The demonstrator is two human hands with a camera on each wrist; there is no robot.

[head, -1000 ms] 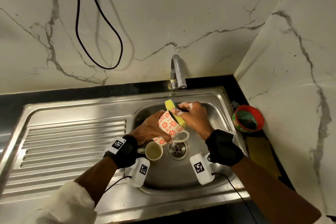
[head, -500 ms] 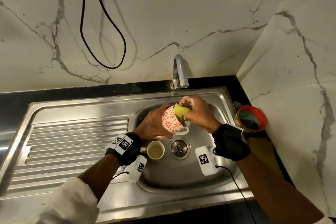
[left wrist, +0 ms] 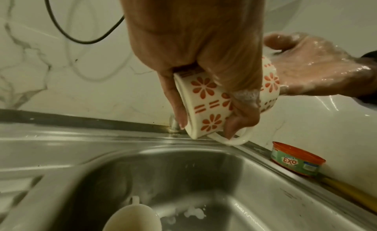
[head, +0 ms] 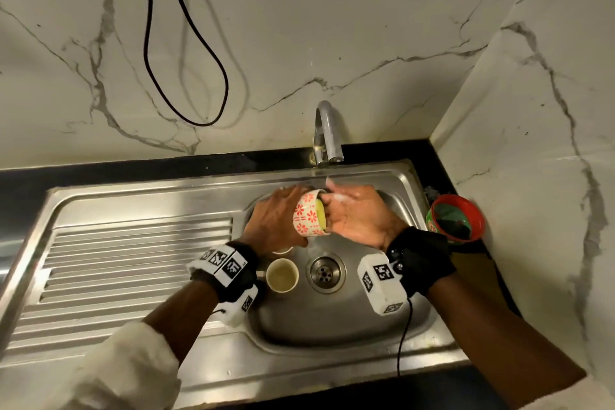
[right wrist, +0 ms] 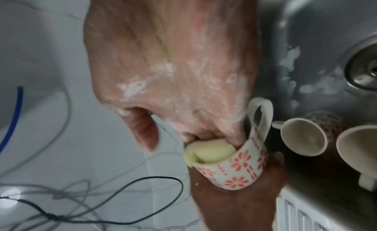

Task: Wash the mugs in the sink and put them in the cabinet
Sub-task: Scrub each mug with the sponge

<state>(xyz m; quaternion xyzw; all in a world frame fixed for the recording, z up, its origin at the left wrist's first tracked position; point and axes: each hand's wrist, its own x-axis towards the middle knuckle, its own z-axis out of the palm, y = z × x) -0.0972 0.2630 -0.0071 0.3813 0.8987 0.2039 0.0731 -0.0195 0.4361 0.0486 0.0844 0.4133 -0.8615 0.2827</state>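
Observation:
My left hand grips a white mug with red flowers over the sink, tipped on its side with the mouth to the right. In the left wrist view its fingers wrap the mug, handle downward. My soapy right hand has its fingers pushed into the mug's mouth, holding a yellow sponge stuffed inside. A cream mug stands upright in the basin by the drain. The right wrist view shows two mugs there, one dark-patterned and one larger.
The steel sink has a ribbed drainboard on the left and a tap just behind my hands. A red-rimmed soap tub sits on the dark counter at the right. Cables hang on the marble wall.
The sponge went from the mug's rim to inside it. The mug turned onto its side, and both hands rose and moved back toward the tap.

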